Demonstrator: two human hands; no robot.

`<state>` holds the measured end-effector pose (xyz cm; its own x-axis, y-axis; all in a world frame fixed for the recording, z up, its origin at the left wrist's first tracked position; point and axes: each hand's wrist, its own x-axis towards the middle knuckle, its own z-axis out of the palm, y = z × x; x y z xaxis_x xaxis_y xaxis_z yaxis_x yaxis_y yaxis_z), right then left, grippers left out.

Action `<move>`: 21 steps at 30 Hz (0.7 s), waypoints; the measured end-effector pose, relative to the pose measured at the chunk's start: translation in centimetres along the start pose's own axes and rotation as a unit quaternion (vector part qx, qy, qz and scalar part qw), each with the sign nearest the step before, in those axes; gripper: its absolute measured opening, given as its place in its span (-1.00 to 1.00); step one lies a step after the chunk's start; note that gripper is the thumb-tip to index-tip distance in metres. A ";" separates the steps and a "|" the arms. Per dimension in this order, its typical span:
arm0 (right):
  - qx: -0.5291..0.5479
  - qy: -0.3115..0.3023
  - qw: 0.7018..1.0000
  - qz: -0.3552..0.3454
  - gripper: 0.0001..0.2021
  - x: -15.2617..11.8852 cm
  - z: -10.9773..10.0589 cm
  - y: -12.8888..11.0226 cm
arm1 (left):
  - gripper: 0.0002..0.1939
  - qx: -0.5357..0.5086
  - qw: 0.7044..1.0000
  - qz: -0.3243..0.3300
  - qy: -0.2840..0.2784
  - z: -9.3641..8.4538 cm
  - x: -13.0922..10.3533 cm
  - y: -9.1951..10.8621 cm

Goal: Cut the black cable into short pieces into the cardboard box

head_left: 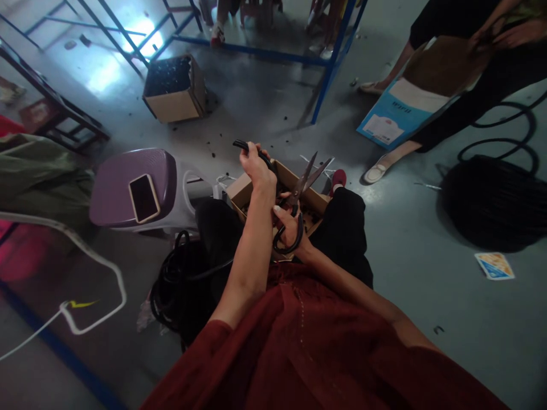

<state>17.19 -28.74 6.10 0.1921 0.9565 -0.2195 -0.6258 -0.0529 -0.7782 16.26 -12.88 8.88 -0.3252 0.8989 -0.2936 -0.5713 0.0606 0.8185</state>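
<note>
My left hand [255,166] is closed around a black cord-like tube [241,144], whose ribbed end sticks out to the left of the fingers. Close below it, my right hand [289,226] grips scissors [298,191] with black loop handles. The blades are spread and point up and away from me. Under both hands, between my knees, is an open cardboard box [318,200] with small dark pieces inside. My left forearm and hand hide part of the box and the tube.
A phone [144,198] lies on a purple stool [109,185] at left. Coiled black tubing [171,285] sits by my left leg, and a larger coil [491,202] at right. Ahead are a filled carton [173,105] and a blue table frame [327,85]. A person holds a blue-white box [395,117].
</note>
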 end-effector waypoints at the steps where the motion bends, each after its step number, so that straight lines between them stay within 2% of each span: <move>1: -0.003 0.007 1.000 -0.011 -0.66 0.1 0.0 0.1 | -0.75 0.004 1.000 -0.003 -0.001 0.0 -0.1 -0.1; 3: -0.015 0.024 0.999 -0.042 -0.65 0.0 -0.1 0.3 | -0.74 0.012 1.000 -0.008 -0.005 0.0 -0.2 -0.3; 6: -0.048 0.014 0.998 -0.047 -0.67 -0.8 -0.2 0.3 | -0.73 0.017 1.000 -0.009 -0.012 -0.1 -0.1 0.0; 13: -0.141 -0.091 0.986 -0.017 -0.77 -3.2 0.1 -0.2 | -0.76 0.010 1.000 0.020 -0.017 -1.4 1.0 1.9; 15: -0.123 -0.082 0.989 -0.022 -0.74 -2.9 0.4 -0.3 | -0.79 -0.004 1.000 0.014 -0.012 -1.6 1.0 2.1; 19: -0.056 -0.019 0.997 -0.043 -0.65 -1.7 0.8 -0.4 | -0.81 -0.013 1.000 -0.004 -0.001 -1.5 0.7 1.8; 21: -0.054 -0.017 0.998 -0.041 -0.66 -1.6 0.8 -0.3 | -0.80 -0.008 1.000 -0.008 -0.001 -1.4 0.7 1.8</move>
<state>16.42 -30.04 7.15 0.2119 0.9681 -0.1334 -0.5240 -0.0026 -0.8517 13.97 -12.78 9.42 -0.3143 0.8992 -0.3044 -0.5885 0.0670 0.8057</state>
